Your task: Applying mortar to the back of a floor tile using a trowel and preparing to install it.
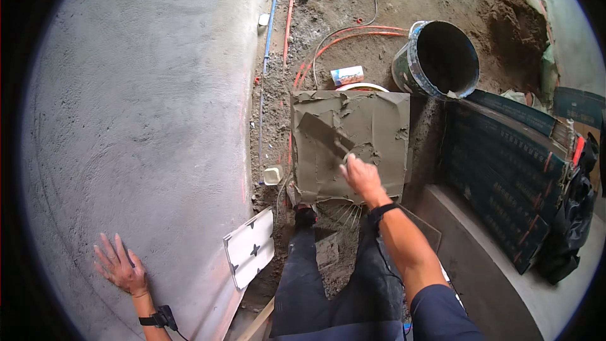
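Note:
My right hand [364,179] is closed around the handle of a trowel [323,131]. Its flat blade lies on a square tile [386,151] coated in wet grey-brown mortar. The mortar is uneven, with ridges and torn patches around the blade. The tile is propped in front of my legs, and what supports it is mostly hidden. Far to the left, my left hand [123,268] rests flat with fingers spread against the grey plastered wall [158,120]. It holds nothing.
A dark bucket [413,66] stands beyond the tile's right corner. Blue pipe [274,19] and red pipe [290,16] run along the wall base. A white patterned tile [249,247] leans at left. Dark boxes [499,170] line the right side, beside a ledge [480,259].

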`<action>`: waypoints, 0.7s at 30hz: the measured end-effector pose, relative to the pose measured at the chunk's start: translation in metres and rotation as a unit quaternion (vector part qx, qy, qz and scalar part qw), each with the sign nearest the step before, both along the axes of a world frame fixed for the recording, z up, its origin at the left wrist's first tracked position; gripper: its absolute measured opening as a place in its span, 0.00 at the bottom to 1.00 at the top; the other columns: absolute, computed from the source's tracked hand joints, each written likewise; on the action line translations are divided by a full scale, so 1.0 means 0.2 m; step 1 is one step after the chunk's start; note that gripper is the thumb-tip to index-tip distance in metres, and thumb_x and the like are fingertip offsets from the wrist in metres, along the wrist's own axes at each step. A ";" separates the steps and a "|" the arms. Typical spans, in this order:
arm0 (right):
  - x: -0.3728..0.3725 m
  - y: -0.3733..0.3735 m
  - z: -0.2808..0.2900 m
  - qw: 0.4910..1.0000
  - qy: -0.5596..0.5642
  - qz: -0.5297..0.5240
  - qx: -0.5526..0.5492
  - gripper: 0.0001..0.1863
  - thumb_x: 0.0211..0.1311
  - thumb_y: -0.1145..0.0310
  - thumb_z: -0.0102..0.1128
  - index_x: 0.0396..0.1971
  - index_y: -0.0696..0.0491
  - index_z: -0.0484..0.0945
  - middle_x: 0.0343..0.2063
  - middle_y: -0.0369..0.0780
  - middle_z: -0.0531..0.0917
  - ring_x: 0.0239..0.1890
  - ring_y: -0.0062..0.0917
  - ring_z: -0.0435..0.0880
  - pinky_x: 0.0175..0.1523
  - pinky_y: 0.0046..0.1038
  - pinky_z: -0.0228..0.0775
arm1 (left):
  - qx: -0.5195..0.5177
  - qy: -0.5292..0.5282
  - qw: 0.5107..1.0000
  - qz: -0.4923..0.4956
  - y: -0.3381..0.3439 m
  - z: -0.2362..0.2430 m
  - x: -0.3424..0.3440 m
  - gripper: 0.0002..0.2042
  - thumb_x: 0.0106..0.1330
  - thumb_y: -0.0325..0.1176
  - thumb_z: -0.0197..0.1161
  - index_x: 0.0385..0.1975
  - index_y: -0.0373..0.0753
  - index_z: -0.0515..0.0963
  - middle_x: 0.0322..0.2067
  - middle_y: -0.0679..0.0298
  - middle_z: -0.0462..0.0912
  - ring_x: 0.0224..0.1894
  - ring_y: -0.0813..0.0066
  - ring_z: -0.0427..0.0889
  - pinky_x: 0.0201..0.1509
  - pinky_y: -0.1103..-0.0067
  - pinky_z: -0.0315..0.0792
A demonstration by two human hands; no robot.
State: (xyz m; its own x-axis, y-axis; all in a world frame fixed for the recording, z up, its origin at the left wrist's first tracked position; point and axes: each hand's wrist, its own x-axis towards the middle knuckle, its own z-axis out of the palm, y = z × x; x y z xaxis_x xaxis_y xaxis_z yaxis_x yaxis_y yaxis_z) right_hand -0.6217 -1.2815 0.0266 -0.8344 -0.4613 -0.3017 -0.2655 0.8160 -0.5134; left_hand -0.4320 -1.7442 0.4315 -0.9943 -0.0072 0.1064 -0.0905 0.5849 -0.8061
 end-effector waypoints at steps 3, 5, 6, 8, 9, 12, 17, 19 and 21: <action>-0.19 0.06 0.01 0.999 0.001 -0.006 0.041 0.16 0.63 0.56 0.56 0.33 0.55 0.67 0.24 0.49 0.80 0.27 0.45 0.82 0.30 0.43 0.75 | -0.014 -0.005 1.000 0.008 0.02 0.02 0.00 0.26 0.62 0.33 0.55 0.63 0.53 0.69 0.69 0.70 0.58 0.72 0.62 0.52 0.74 0.61 0.40; -0.20 0.09 0.03 0.999 -0.002 -0.031 0.031 0.16 0.63 0.56 0.55 0.34 0.55 0.67 0.25 0.50 0.80 0.28 0.46 0.82 0.32 0.43 0.75 | -0.012 -0.007 1.000 0.003 0.02 0.04 0.00 0.26 0.62 0.33 0.55 0.63 0.53 0.69 0.69 0.71 0.58 0.72 0.62 0.52 0.74 0.62 0.40; -0.20 0.10 0.04 0.998 -0.004 -0.054 0.021 0.16 0.63 0.56 0.55 0.34 0.55 0.67 0.26 0.50 0.81 0.29 0.47 0.82 0.33 0.44 0.75 | -0.010 -0.007 1.000 0.001 0.02 0.05 0.01 0.26 0.62 0.33 0.55 0.63 0.53 0.69 0.69 0.71 0.58 0.72 0.62 0.52 0.74 0.62 0.40; -0.15 0.15 0.04 0.993 -0.025 -0.105 0.041 0.16 0.64 0.56 0.55 0.35 0.55 0.67 0.26 0.50 0.81 0.29 0.48 0.82 0.34 0.45 0.74 | -0.005 -0.010 1.000 -0.004 0.02 0.01 -0.01 0.26 0.61 0.34 0.55 0.63 0.53 0.69 0.70 0.70 0.58 0.72 0.61 0.52 0.74 0.62 0.39; -0.13 0.17 0.03 0.985 -0.046 -0.154 0.057 0.16 0.64 0.56 0.54 0.36 0.55 0.68 0.27 0.50 0.81 0.30 0.49 0.82 0.35 0.46 0.74 | -0.003 -0.014 1.000 -0.006 0.02 -0.01 -0.02 0.26 0.61 0.34 0.56 0.63 0.53 0.68 0.70 0.70 0.57 0.72 0.61 0.51 0.75 0.61 0.38; -0.15 0.26 0.06 0.979 -0.069 -0.173 0.087 0.17 0.65 0.55 0.52 0.37 0.55 0.67 0.28 0.51 0.81 0.31 0.50 0.81 0.36 0.48 0.72 | -0.015 -0.013 1.000 0.012 0.03 0.00 -0.01 0.26 0.63 0.34 0.55 0.64 0.54 0.67 0.70 0.71 0.56 0.72 0.62 0.52 0.74 0.62 0.42; -0.20 0.48 0.11 0.968 -0.075 -0.211 0.111 0.17 0.66 0.54 0.50 0.38 0.55 0.68 0.29 0.52 0.82 0.34 0.51 0.81 0.39 0.48 0.72 | -0.029 -0.013 0.999 0.009 0.01 0.02 0.01 0.27 0.65 0.36 0.54 0.66 0.55 0.63 0.71 0.71 0.54 0.73 0.63 0.52 0.73 0.62 0.42; -0.23 0.59 0.12 0.957 -0.105 -0.240 0.125 0.18 0.67 0.54 0.49 0.38 0.55 0.67 0.30 0.54 0.82 0.35 0.53 0.81 0.40 0.49 0.71 | -0.031 -0.012 0.999 -0.002 0.01 0.02 0.00 0.27 0.66 0.37 0.54 0.67 0.55 0.63 0.71 0.71 0.53 0.73 0.63 0.52 0.73 0.62 0.42; -0.24 0.68 0.12 0.959 -0.097 -0.236 0.121 0.18 0.68 0.53 0.47 0.38 0.56 0.66 0.29 0.56 0.81 0.35 0.55 0.79 0.39 0.51 0.69 | -0.039 -0.017 0.999 0.003 0.01 0.01 0.01 0.26 0.67 0.37 0.53 0.67 0.56 0.62 0.71 0.72 0.53 0.73 0.64 0.51 0.74 0.62 0.42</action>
State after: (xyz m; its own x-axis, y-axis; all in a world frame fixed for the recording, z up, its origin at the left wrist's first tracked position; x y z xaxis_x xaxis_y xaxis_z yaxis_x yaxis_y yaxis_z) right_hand -0.6690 -1.1448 0.0505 -0.8502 0.0581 -0.5232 0.2448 0.9235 -0.2952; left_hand -0.4302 -1.7420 0.4344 -0.9973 -0.0069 0.0730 -0.0659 0.5203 -0.8514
